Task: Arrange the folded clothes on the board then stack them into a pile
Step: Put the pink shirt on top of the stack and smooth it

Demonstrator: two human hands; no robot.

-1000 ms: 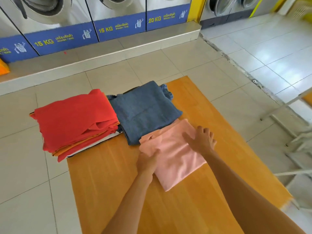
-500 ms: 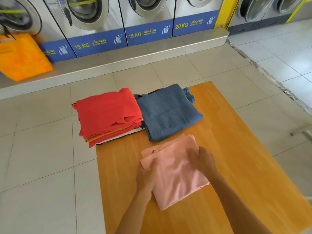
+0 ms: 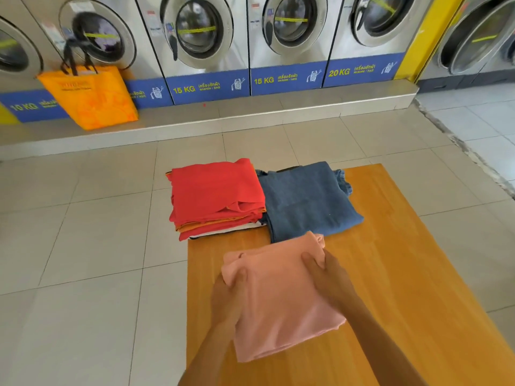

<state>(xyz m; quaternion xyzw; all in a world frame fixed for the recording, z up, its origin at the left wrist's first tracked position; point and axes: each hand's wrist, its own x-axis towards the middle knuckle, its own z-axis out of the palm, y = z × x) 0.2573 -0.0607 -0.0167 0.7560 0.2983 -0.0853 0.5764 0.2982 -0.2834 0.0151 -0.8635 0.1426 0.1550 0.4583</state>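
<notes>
We look down at an orange wooden board [image 3: 404, 274] lying on a tiled floor [image 3: 83, 274]. Both our hands hold a folded pink cloth [image 3: 281, 302] near the board's left edge. Our left hand [image 3: 227, 299] has its grip clamped on the cloth's left side, thumb on top. Our right hand [image 3: 327, 280] grips the cloth's far right corner the same way. A folded blue cloth [image 3: 306, 201] lies at the board's far left corner, just beyond the pink one. A stack topped by a red cloth [image 3: 214, 196] sits beside it, hanging over the board's far left corner onto the floor. Washing machines [image 3: 200, 37] and an orange bag [image 3: 89, 96] stand behind.
</notes>
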